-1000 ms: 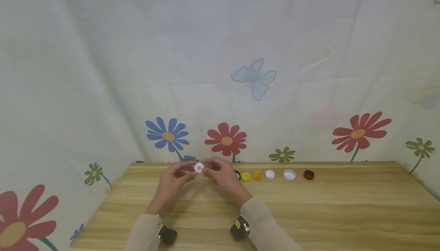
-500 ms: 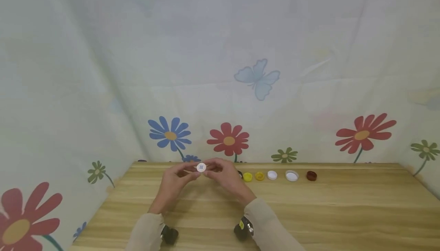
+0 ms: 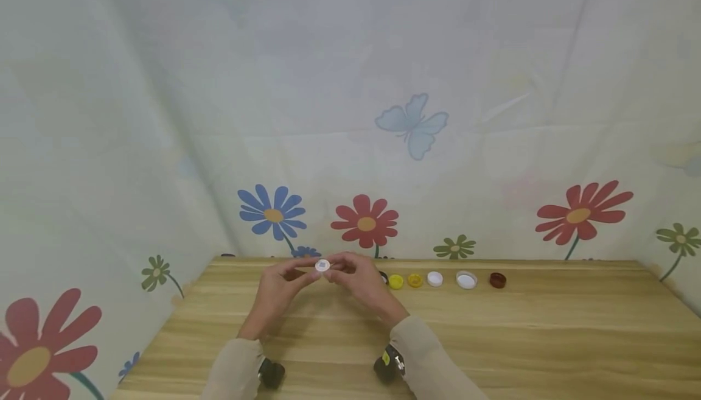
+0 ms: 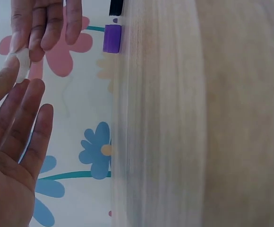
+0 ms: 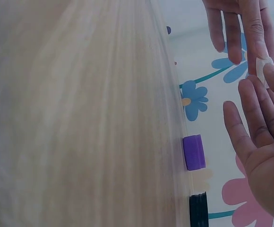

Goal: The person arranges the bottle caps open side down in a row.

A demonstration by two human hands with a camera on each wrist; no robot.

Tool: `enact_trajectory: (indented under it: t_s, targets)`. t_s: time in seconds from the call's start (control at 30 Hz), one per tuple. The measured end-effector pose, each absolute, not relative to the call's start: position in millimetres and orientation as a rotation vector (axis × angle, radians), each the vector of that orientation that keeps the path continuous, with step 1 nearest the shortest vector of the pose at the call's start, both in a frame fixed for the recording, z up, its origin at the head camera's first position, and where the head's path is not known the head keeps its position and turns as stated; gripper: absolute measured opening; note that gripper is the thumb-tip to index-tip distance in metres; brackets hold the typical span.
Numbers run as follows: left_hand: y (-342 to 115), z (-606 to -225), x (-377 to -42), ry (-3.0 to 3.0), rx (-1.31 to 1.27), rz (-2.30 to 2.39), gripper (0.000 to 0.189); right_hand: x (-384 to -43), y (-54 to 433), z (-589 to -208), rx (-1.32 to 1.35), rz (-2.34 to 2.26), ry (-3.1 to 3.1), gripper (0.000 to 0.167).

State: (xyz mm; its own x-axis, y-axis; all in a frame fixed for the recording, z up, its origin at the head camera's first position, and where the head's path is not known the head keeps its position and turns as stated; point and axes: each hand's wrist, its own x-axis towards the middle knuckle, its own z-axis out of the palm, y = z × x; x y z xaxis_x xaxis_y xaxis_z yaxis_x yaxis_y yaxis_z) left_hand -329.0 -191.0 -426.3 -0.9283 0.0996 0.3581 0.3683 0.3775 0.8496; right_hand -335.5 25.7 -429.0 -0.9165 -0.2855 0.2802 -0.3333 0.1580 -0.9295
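Note:
Both hands hold one small white round cap with a greyish square mark on its face (image 3: 322,265), raised over the back of the table. The left hand (image 3: 277,290) pinches its left side between thumb and fingertips, and the right hand (image 3: 362,284) pinches the right side. In the left wrist view the cap (image 4: 23,66) shows edge-on between the left thumb and the right hand's fingers (image 4: 18,40). The right wrist view shows the white cap (image 5: 262,68) under the right thumb, while the other right fingers (image 5: 257,113) are extended.
Right of the hands, a row of caps lies along the table's back: black (image 3: 384,277), bright yellow (image 3: 396,282), amber (image 3: 415,280), white (image 3: 435,279), a pale one (image 3: 467,280) and dark red (image 3: 498,280). A purple cap (image 5: 194,152) shows in the wrist views. Behind hangs a flowered cloth (image 3: 493,217).
The white cap has tilted between the fingertips, so its face looks flatter from the head. Both hands keep their grip, and the whole head view has shifted slightly.

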Motion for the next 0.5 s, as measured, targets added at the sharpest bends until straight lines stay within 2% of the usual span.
enact_trajectory:
  t_s: [0.3,0.5]
  targets:
    - [-192.4,-425.5,-327.7,-2.420,-0.464,-1.572,0.037,-333.3,25.6,-426.3,0.600,1.917,-2.377,0.024]
    - [-193.8,-426.3,-328.1,-2.466,-0.463,-1.528,0.032,-333.3,24.1,-426.3,0.578,1.834,-2.425,0.022]
